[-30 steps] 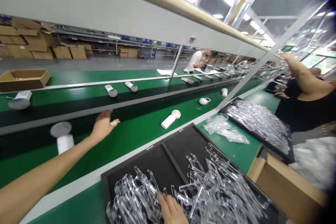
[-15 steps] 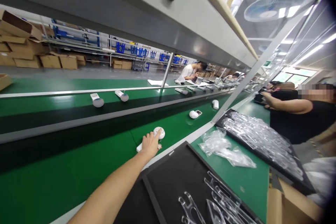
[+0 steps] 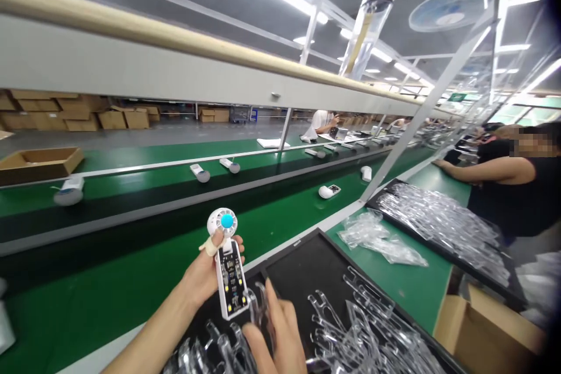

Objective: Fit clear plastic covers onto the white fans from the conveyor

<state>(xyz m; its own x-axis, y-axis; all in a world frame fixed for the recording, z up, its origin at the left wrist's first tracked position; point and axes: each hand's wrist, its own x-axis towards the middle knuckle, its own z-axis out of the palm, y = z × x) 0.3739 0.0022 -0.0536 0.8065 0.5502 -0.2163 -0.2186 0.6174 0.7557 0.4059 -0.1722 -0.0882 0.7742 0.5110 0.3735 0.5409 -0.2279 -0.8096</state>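
While your left hand (image 3: 205,272) holds the small handheld fan (image 3: 228,266) upright over the near edge of the conveyor, you are in the step of joining a clear part to it. The fingers are closed around the white handle, and a taped fingertip (image 3: 210,245) rests just under the round head with the blue centre. The handle is open on your side, so the circuit board (image 3: 231,280) shows.

Your right hand (image 3: 276,333) is at about 4 o'clock from the fan, low in the view. It pinches a clear plastic piece (image 3: 258,310) between thumb and fingers, and this piece stands just beside the bottom of the handle; I cannot tell if it touches already. Under this hand lies the black tray (image 3: 298,257) with a heap of the same clear pieces (image 3: 363,339).

I judge that the next move calls for lining the clear piece with the open handle and pressing it gently and evenly, since the board is bare and the piece looks thin. Keep the left grip firm, so the fan does not turn.

At 12 o'clock the green conveyor belt (image 3: 131,234) carries other fans (image 3: 328,191). At 2 o'clock a second tray (image 3: 438,222) is full of clear pieces, with plastic bags (image 3: 377,239) before it, and another person's arm (image 3: 477,170) rests on the bench there.
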